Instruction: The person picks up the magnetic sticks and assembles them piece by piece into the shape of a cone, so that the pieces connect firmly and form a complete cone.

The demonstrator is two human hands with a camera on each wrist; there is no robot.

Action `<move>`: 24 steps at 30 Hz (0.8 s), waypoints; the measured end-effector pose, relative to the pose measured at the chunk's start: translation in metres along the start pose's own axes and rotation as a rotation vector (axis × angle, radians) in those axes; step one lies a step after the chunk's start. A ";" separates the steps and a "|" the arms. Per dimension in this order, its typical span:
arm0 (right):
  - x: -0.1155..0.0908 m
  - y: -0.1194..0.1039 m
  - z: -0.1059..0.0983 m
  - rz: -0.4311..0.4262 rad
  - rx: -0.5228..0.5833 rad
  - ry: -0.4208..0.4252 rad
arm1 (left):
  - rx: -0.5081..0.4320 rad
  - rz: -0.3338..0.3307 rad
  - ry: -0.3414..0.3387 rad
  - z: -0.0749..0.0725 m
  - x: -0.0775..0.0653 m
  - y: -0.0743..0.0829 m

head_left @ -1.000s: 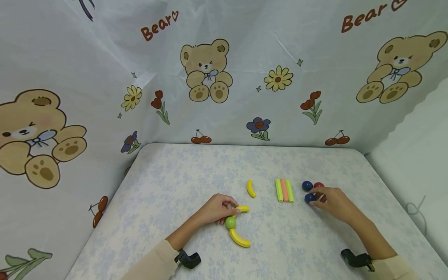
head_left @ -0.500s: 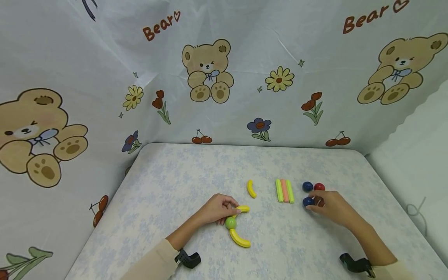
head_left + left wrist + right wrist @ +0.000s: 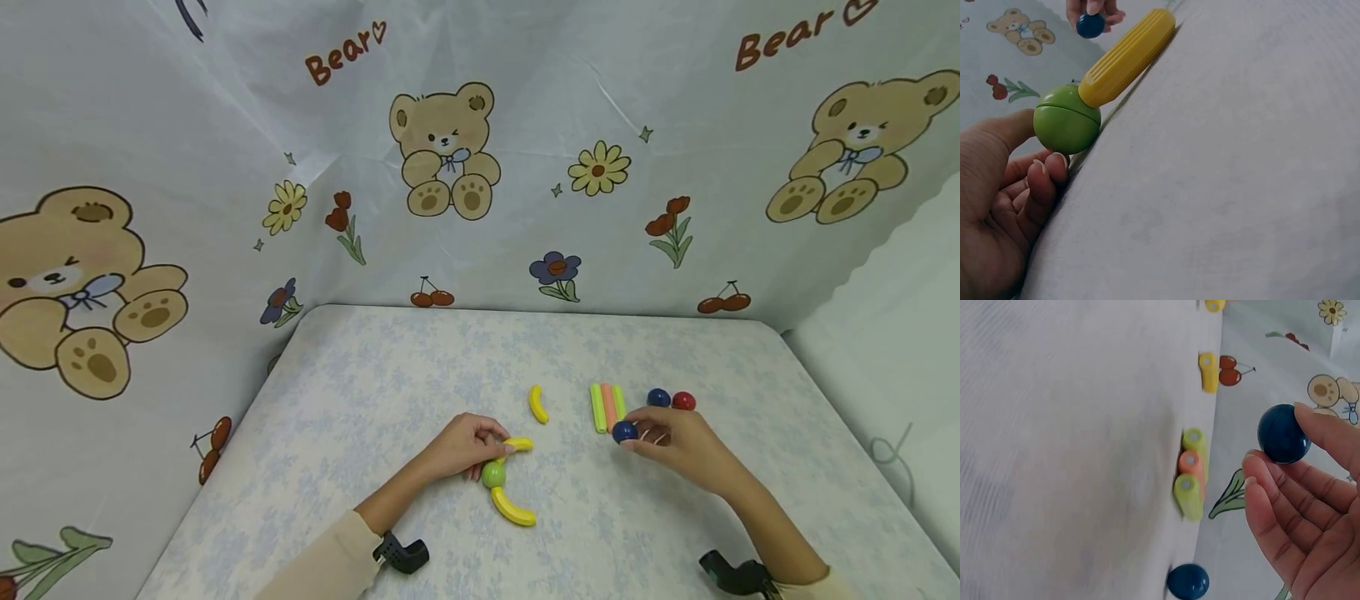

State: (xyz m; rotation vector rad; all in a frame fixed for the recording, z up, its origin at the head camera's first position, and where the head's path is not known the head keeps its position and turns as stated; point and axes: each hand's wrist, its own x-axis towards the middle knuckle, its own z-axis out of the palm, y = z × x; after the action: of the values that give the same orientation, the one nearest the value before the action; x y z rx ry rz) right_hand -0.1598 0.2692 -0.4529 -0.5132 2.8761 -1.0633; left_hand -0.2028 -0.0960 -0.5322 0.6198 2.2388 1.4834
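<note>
My right hand (image 3: 678, 442) pinches one of two blue balls (image 3: 624, 431) near three straight sticks (image 3: 608, 407); my left hand (image 3: 467, 446), one of three curved yellow sticks (image 3: 522, 445) beside one green ball (image 3: 493, 475). Only the head view shows one red ball (image 3: 683, 401); only the left wrist's, the green ball's groove (image 3: 1067, 109).

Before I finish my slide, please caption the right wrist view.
Right hand holds a blue ball; sticks and another ball on the table.

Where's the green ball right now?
In the head view, the green ball is low in the middle, between two yellow curved pieces, beside the left hand.
</note>
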 end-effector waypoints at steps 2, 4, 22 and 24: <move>0.002 -0.004 0.005 -0.009 0.014 0.003 | -0.004 0.003 0.008 0.000 0.000 -0.001; 0.005 -0.007 0.011 -0.019 0.029 -0.001 | -0.008 0.005 0.014 0.000 0.001 -0.002; 0.028 -0.028 0.055 -0.116 0.128 -0.127 | -0.037 0.012 0.009 -0.001 0.003 -0.003; 0.031 -0.031 0.058 -0.122 0.120 -0.128 | -0.043 0.009 0.008 -0.001 0.003 -0.004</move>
State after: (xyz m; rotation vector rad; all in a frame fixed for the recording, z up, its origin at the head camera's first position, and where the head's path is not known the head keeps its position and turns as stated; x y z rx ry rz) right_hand -0.1720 0.2014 -0.4748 -0.7291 2.6809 -1.1646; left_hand -0.2067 -0.0963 -0.5357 0.6123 2.2065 1.5370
